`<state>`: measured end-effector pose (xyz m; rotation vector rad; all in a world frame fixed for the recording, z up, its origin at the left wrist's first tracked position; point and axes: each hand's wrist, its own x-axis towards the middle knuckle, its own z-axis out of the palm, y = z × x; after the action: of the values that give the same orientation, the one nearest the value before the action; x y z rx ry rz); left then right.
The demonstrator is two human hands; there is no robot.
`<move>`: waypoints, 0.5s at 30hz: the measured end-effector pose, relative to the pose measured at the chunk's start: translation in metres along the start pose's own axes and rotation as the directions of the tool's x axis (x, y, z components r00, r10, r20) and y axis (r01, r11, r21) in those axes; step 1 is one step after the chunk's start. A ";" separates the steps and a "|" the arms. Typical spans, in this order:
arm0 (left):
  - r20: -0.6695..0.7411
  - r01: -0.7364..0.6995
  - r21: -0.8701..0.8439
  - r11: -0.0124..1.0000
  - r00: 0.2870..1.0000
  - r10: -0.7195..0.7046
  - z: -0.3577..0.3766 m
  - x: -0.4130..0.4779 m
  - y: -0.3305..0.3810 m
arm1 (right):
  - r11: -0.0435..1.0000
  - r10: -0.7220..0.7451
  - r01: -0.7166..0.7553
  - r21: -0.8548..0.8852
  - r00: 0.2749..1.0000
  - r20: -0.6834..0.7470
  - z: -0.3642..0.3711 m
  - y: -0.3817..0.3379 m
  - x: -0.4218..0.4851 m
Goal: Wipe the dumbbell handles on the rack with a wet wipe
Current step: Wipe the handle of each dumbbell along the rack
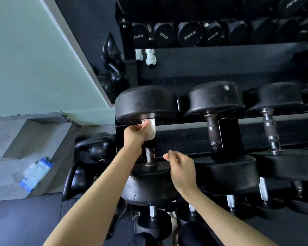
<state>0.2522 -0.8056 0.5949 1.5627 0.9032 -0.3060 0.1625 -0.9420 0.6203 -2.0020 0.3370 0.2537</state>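
Note:
My left hand (134,134) grips a white wet wipe (151,129) wrapped round the far end of the leftmost dumbbell's handle (149,154), just under its far black head (146,103). The bare, dark lower part of that handle shows below the wipe. My right hand (182,168) hovers over the same dumbbell's near head (149,187), fingers loosely curled, holding nothing. To the right on the rack lie two more dumbbells, one with a brown handle (213,133), one with a chrome-ringed handle (270,129).
A blue and white wet-wipe pack (36,172) lies on the grey concrete ledge at left. Black kettlebells (96,148) stand beside the rack's left end. Smaller dumbbells (153,213) sit on a lower tier. A mirror behind reflects more dumbbells and white shoes (150,56).

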 end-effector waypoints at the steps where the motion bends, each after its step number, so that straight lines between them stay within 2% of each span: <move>1: 0.073 0.047 -0.086 0.995 0.997 -0.041 -0.004 0.003 0.000 | 1.000 0.012 -0.012 0.021 1.000 0.005 -0.001 0.000 0.000; 3: 0.154 0.035 -0.096 0.995 0.988 -0.020 -0.009 0.004 0.000 | 0.999 0.024 -0.025 0.034 1.000 0.016 -0.001 -0.001 -0.001; 5: 0.101 -0.130 0.126 0.984 0.988 0.117 -0.010 0.004 0.000 | 0.999 0.029 -0.031 0.039 0.999 0.027 -0.002 -0.001 -0.002; 7: 0.085 -0.301 0.339 0.891 0.953 0.290 -0.012 -0.002 -0.001 | 0.998 0.030 -0.031 0.049 0.999 0.028 -0.002 -0.002 -0.003; 9: 0.119 -0.410 0.457 0.790 0.908 0.402 -0.016 -0.014 -0.009 | 0.997 0.031 -0.032 0.065 0.999 0.014 -0.003 -0.002 -0.004; 12: 0.166 -0.440 0.586 0.680 0.887 0.431 -0.022 -0.026 -0.021 | 0.997 0.032 -0.029 0.071 0.999 -0.036 -0.003 -0.003 -0.006; 15: 0.242 -0.444 0.622 0.644 0.892 0.381 -0.027 -0.026 -0.025 | 0.996 0.042 -0.036 0.087 0.997 -0.065 -0.003 -0.005 -0.008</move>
<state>0.2095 -0.7915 0.6003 2.3527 0.3246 -0.3865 0.1569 -0.9415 0.6282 -1.9232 0.4225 0.1942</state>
